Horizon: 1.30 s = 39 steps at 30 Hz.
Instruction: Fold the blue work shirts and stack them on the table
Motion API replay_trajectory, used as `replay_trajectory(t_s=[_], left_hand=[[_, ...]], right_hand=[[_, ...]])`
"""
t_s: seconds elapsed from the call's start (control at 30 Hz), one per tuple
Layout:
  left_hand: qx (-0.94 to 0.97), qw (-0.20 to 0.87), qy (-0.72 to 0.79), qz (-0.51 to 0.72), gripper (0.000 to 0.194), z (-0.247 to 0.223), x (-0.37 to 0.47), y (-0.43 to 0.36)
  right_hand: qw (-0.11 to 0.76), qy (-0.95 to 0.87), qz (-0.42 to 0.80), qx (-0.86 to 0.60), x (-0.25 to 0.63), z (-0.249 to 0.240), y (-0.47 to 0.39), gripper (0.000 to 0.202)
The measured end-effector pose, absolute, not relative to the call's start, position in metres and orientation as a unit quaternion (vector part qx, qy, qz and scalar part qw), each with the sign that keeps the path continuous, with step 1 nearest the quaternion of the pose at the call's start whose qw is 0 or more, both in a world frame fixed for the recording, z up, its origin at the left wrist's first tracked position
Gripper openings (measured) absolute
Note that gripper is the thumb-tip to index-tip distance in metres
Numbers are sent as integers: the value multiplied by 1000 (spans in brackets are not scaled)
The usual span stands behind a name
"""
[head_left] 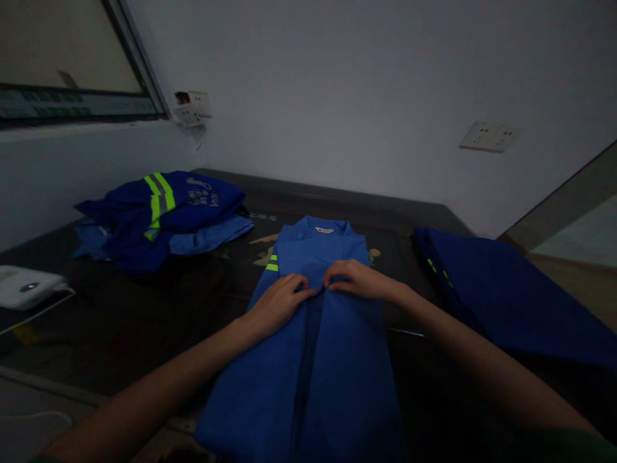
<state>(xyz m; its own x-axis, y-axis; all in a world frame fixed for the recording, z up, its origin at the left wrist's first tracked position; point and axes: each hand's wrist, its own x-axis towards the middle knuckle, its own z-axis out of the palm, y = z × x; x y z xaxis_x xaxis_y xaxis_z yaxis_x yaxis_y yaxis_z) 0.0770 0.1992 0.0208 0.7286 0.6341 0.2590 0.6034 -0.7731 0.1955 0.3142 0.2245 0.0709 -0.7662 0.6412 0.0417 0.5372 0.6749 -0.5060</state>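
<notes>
A blue work jacket (349, 379) lies lengthwise in front of me, its collar and white label at the far end. Its sides are folded inward, and a dark gap runs down the lower middle. My left hand (279, 301) pinches the fabric at the top of that gap, with yellow-green stripes just beyond it on the jacket's left side. Close beside it, my right hand (359, 280) is closed on the cloth with thumb and fingers together. The fingertips of both hands nearly meet; the exact edge they grip is partly hidden.
The jacket rests on a dark table (395, 225). Crumpled blue garments with a reflective stripe (161, 199) lie at the back left, and folded dark-blue garments (511, 289) at the right. A white device (29, 287) with a cable sits at the left edge. Wall sockets (489, 136) are behind.
</notes>
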Motion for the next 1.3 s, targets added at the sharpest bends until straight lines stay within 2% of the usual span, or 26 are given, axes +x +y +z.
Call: replay_trajectory(t_s=[0.13, 0.27, 0.43, 0.7, 0.83, 1.0, 1.2, 1.3], left_hand=[[942, 39, 311, 118, 33, 20, 80, 193], [937, 80, 303, 151, 30, 11, 75, 192], [930, 131, 296, 177, 17, 9, 70, 191], [925, 165, 274, 206, 22, 9, 71, 190], [927, 158, 272, 203, 22, 11, 72, 191], [931, 151, 271, 192, 20, 13, 74, 190], [927, 110, 295, 202, 33, 14, 80, 180], [942, 92, 274, 171, 46, 13, 85, 177]], right_hand=[[151, -882, 288, -342, 308, 56, 226, 12], [191, -859, 310, -360, 299, 38, 225, 12], [219, -850, 271, -396, 291, 16, 220, 14], [283, -842, 238, -392, 299, 1, 216, 11], [259, -856, 212, -394, 297, 0, 216, 11], [204, -878, 113, -417, 293, -2, 213, 14], [269, -844, 81, -456, 307, 9, 211, 30], [260, -830, 73, -488, 316, 9, 217, 38]])
